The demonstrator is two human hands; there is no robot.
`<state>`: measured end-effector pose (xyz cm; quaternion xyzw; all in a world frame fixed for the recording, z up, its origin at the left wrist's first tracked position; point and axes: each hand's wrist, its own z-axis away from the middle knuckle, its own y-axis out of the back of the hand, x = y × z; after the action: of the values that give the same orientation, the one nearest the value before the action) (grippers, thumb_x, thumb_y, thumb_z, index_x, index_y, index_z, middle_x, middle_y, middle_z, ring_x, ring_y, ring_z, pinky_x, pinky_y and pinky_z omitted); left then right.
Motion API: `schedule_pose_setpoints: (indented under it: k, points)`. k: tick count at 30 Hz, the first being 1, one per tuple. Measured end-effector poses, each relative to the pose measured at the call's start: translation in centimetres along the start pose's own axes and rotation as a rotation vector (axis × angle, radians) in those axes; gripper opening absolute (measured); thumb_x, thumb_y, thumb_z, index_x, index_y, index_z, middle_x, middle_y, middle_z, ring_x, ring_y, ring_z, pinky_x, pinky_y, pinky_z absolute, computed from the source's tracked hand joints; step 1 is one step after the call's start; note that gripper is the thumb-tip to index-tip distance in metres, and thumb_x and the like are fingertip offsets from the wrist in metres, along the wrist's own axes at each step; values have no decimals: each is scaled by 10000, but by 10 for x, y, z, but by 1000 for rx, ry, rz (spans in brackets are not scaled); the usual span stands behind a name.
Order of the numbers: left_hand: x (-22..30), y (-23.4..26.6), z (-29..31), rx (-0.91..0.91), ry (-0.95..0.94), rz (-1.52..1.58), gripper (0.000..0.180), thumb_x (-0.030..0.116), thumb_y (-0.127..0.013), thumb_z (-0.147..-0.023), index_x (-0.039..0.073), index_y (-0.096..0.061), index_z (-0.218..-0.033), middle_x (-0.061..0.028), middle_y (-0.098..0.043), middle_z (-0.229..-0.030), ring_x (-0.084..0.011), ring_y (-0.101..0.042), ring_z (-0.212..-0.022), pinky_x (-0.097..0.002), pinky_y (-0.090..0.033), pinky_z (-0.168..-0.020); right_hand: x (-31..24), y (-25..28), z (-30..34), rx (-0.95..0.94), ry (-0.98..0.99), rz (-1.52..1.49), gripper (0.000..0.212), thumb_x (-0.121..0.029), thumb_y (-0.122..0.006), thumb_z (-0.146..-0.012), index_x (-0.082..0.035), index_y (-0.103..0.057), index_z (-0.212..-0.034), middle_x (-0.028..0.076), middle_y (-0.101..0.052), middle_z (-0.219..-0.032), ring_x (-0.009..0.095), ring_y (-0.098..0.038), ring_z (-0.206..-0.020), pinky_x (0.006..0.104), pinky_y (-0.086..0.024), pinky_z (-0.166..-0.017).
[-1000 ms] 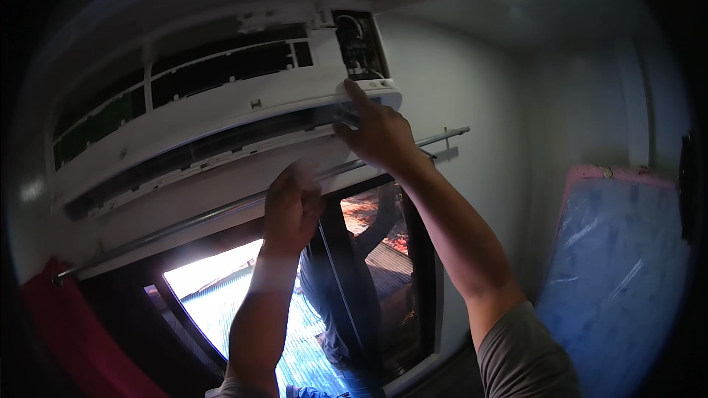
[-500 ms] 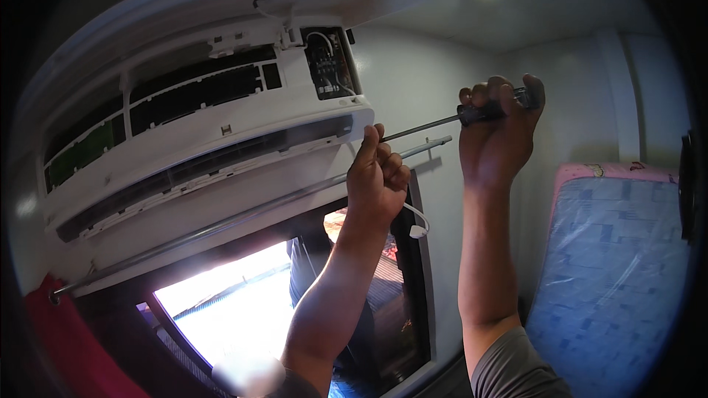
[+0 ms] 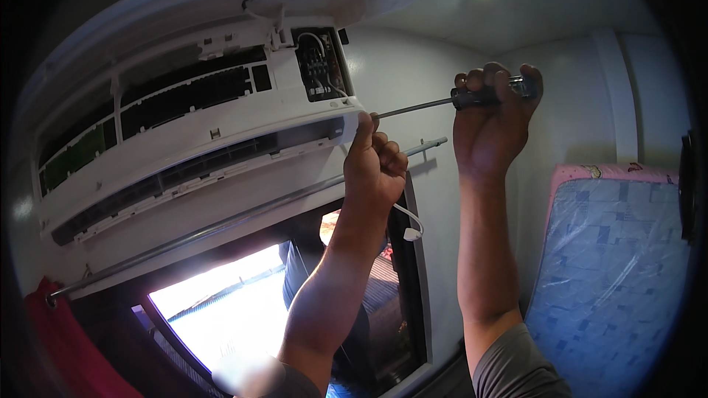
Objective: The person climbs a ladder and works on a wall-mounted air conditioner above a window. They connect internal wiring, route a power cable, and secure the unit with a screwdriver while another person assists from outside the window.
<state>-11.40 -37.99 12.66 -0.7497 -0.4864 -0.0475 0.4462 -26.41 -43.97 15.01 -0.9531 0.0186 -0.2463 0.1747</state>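
Note:
My right hand (image 3: 490, 121) is wrapped round the dark handle of a long screwdriver (image 3: 417, 107), its thin shaft slanting left and slightly down. Thumb and index finger of my left hand (image 3: 376, 166) close at the shaft's far end, hiding the tip; whether they also hold something small there I cannot make out. Both meet beside the lower right corner of a white wall air conditioner indoor unit (image 3: 173, 129). The unit's front panel (image 3: 169, 1) is raised. At its right end, an uncovered compartment (image 3: 318, 66) shows wires and a terminal block.
Below the unit, a metal curtain rod (image 3: 243, 215) crosses the wall, with a red curtain (image 3: 66, 339) at its left. A white cable with a plug-like end (image 3: 411, 234) hangs beside the bright window (image 3: 228, 309). A plastic-wrapped blue mattress (image 3: 612, 265) leans at the right.
Both hands and the screwdriver appear slightly higher in view, and the unit has shifted a little left with the view. The shaft lies flatter than before. Both grips look the same.

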Motion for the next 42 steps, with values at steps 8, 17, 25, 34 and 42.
schedule_pose_setpoints:
  k: [8, 17, 25, 34, 42]
  points:
    - [25, 5, -15, 35, 29, -35, 258, 385, -803, -960, 189, -638, -998, 99, -290, -626, -65, -264, -538, -257, -227, -514, -1, 0, 13, -66, 4, 457, 447, -5, -679, -991, -105, -434, -1351, 145, -674, -1111, 231, -689, -923, 431, -579, -917]
    - [42, 3, -43, -69, 11, 48, 218, 354, -792, -971, 180, -702, -1064, 89, -276, -606, -71, -250, -534, -258, -223, -522, -20, 22, 31, -296, -122, 757, 402, -28, -708, -997, -86, -463, -1311, 185, -647, -1304, 248, -702, -1156, 370, -661, -894]
    - [46, 6, -45, -59, 4, -33, 238, 279, -816, -951, 168, -697, -1125, 92, -277, -614, -70, -244, -537, -261, -214, -521, 1, 6, 18, -362, -160, 859, 340, 9, -693, -997, -45, -464, -1243, 162, -654, -1248, 202, -700, -1073, 333, -634, -865]
    - [46, 13, -45, -87, 21, -35, 205, 251, -732, -1007, 156, -658, -1173, 94, -270, -639, -72, -239, -536, -271, -222, -530, 9, -15, -7, -585, -213, 1014, 322, -58, -682, -1022, -52, -465, -1259, 170, -648, -1260, 233, -699, -1115, 371, -644, -916]
    - [34, 0, -35, -309, 118, 125, 193, 292, -675, -1052, 150, -649, -1180, 79, -306, -635, -69, -291, -558, -262, -260, -525, -16, -51, -30, -827, -117, 1504, 269, -31, -731, -940, -39, -630, -1189, 89, -695, -1160, 190, -706, -967, 365, -588, -894]
